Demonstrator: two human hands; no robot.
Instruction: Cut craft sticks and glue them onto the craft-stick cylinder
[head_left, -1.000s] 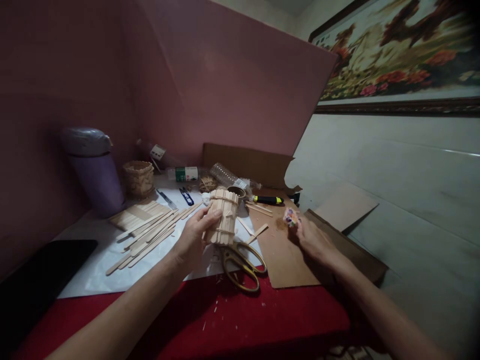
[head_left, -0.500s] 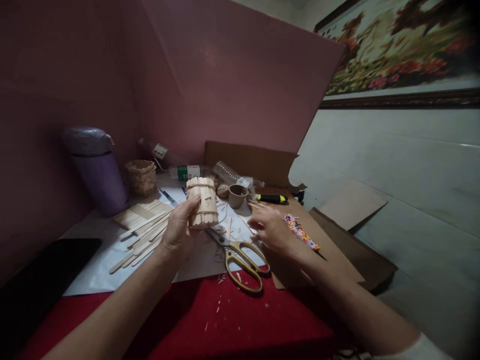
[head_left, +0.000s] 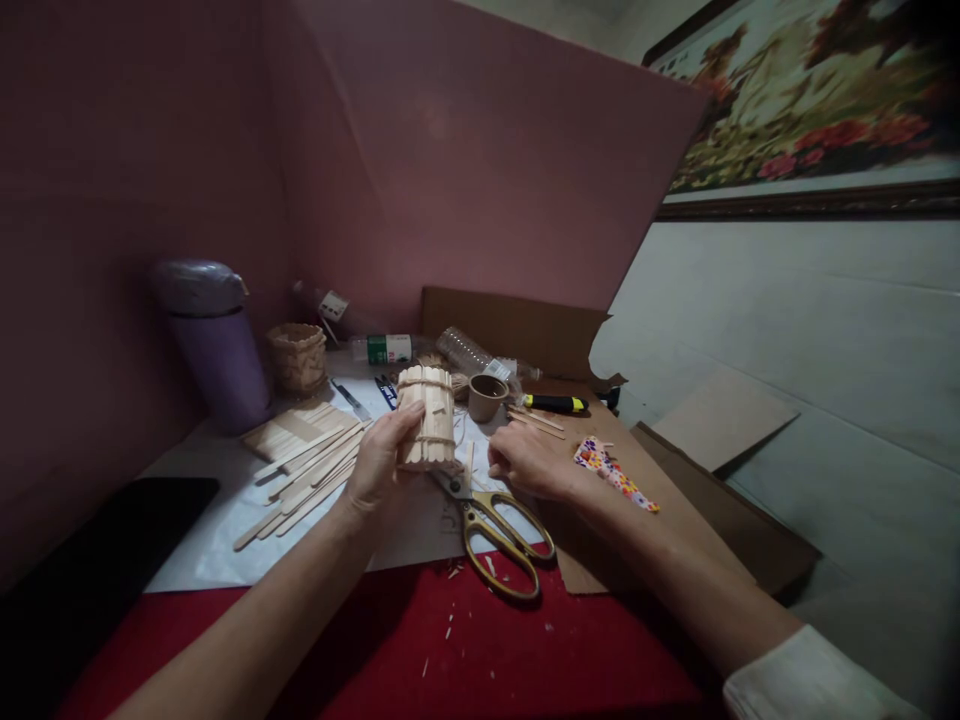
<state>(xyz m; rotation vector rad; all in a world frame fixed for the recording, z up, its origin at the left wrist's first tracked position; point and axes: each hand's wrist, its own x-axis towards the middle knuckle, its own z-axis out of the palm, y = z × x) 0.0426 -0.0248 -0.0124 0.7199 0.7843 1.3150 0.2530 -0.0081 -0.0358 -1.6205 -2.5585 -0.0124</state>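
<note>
My left hand [head_left: 379,468] grips a small barrel made of wooden craft sticks [head_left: 427,417] and holds it upright just above the white paper [head_left: 202,530]. My right hand [head_left: 529,458] rests low on the table beside the barrel, fingers curled down near a loose short stick [head_left: 469,459]; what they pinch, if anything, is hidden. Gold-handled scissors [head_left: 491,520] lie open just in front of both hands. A colourful patterned tool [head_left: 615,472] lies on the brown cardboard [head_left: 600,540] to the right of my right hand.
Loose craft sticks [head_left: 307,465] lie at the left. Behind stand a purple lidded bin [head_left: 214,340], a woven basket [head_left: 298,355], a small brown cup [head_left: 486,396], a plastic bottle [head_left: 469,352] and a yellow-black cutter [head_left: 555,403]. A dark slab [head_left: 97,560] sits at front left.
My right hand let go of the patterned tool on the cardboard and came left to the spot beside the barrel. My left hand shifted the barrel slightly left and back.
</note>
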